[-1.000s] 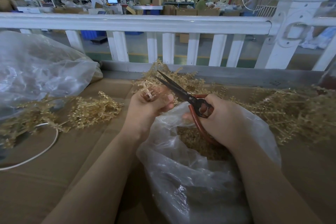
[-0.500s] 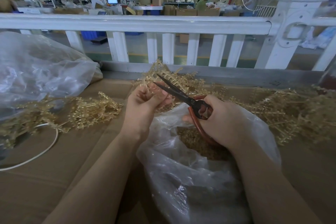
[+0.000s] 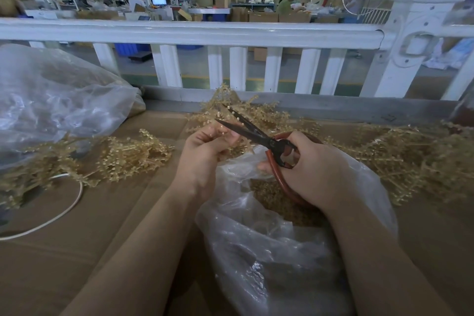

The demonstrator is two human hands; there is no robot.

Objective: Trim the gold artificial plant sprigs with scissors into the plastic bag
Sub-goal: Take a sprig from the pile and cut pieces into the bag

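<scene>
Upper left of frame: a large clear sack (image 3: 51, 100) is seen lying on the cardboard-covered worktop (image 3: 77, 251), its contents blurred. Just below it, at left centre, a heap of gold sprigs (image 3: 128, 156) is spread on the worktop, and a white cable (image 3: 64, 209) is looped under the heap's lower edge.

Centre: the left hand (image 3: 205, 149) is raised over the bag mouth, fingers curled, and a small gold sprig (image 3: 218, 131) is pinched at the fingertips. The scissors (image 3: 259, 136) are held with blades parted, tips pointed toward the upper left; the lower blade is laid just above the left fingertips, at the pinched sprig. Whether the blades touch the stem cannot be told.

Behind the hands, at upper centre, a second heap (image 3: 256, 110) of sprigs is piled against the grey ledge below the white railing (image 3: 192, 32).

Centre right: the right hand (image 3: 313, 169) is closed round the red handles of the scissors, thumb through the upper loop. Directly beneath both hands a clear bag (image 3: 269, 251) is stood open, with cut gold pieces (image 3: 269, 197) collected inside it.

Right of frame: a third, larger heap (image 3: 410, 159) of sprigs is spread over the worktop, reaching the bag's right side.
</scene>
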